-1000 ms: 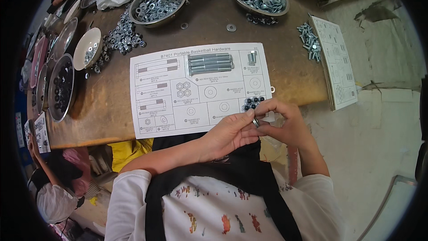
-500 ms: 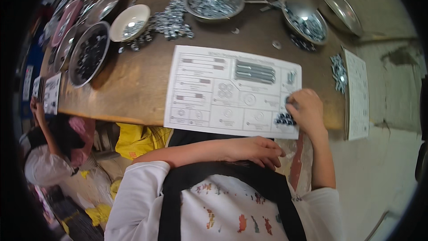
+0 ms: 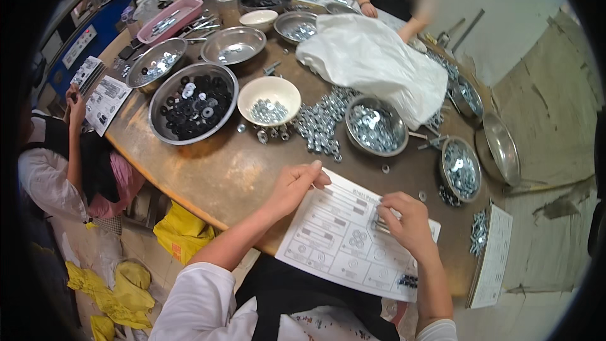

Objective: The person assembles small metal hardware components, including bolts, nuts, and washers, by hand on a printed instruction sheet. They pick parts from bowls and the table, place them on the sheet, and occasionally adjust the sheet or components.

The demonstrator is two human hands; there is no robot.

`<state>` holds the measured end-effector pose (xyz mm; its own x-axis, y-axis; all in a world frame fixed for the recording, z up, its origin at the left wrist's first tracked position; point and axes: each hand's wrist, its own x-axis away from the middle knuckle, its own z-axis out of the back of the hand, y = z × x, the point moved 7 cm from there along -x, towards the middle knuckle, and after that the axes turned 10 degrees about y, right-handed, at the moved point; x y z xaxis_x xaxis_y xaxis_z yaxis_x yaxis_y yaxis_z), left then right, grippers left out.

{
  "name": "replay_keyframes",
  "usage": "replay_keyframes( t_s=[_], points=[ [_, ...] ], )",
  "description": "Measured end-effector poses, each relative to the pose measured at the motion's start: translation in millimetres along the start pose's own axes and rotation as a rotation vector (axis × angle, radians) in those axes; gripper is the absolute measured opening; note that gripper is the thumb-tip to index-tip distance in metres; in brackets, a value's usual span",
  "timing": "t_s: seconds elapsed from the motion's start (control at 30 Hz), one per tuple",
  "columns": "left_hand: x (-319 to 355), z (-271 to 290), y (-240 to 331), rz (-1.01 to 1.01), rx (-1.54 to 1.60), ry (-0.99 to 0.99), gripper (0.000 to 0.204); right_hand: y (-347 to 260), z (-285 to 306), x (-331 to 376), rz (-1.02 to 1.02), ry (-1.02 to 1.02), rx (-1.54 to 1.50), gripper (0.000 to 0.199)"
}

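Note:
A printed white sheet (image 3: pixel 315 246) with outlined part drawings lies at the table's front edge. My right hand (image 3: pixel 409 221) is over its right half, thumb and fingers closed around slim silvery rods (image 3: pixel 379 225), mostly hidden under the fingers. Held above the sheet's upper left corner, my left hand (image 3: pixel 297 188) has its thumb raised apart from bent fingers, and I see nothing in it. Several small dark nut-like pieces (image 3: pixel 408 281) sit on the sheet's lower right corner.
Beyond the sheet are a metal bowl of hardware (image 3: pixel 377 127), a cream bowl (image 3: pixel 270 96), a bowl of black washers (image 3: pixel 196 106) and loose nuts (image 3: pixel 323 123). A white plastic bag (image 3: pixel 379 57) lies behind. A paper stack (image 3: pixel 492 256) stands right; co-workers sit left and far.
My left hand has moved from across my body to the sheet's upper left corner. My right hand has left the dark pieces for the rods. The view has tilted up, and the sheet appears turned.

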<state>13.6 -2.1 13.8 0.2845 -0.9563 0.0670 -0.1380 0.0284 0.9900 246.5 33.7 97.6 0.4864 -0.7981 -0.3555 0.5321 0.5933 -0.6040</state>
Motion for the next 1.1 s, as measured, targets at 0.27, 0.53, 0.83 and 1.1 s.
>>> replay_keyframes(
  t_s=[0.27,0.53,0.83,1.1],
  points=[
    [-72.8,46.0,4.6,-0.6,-0.532,0.029,0.041,-48.4,-125.4,-209.0,0.284,0.084,-0.016,0.015],
    [-75.8,42.5,-1.6,-0.659,-0.474,-0.039,0.036,-53.4,-261.7,-346.5,0.447,-0.178,0.229,0.025],
    [-79.1,45.7,-4.0,-0.591,-0.427,-0.031,0.045,-65.9,-348.3,-389.0,0.594,-0.569,0.577,0.031],
    [-76.2,45.1,-0.6,-0.685,-0.439,0.042,0.042,-39.9,-327.0,-397.0,0.374,-0.434,0.543,0.027]
  ],
)
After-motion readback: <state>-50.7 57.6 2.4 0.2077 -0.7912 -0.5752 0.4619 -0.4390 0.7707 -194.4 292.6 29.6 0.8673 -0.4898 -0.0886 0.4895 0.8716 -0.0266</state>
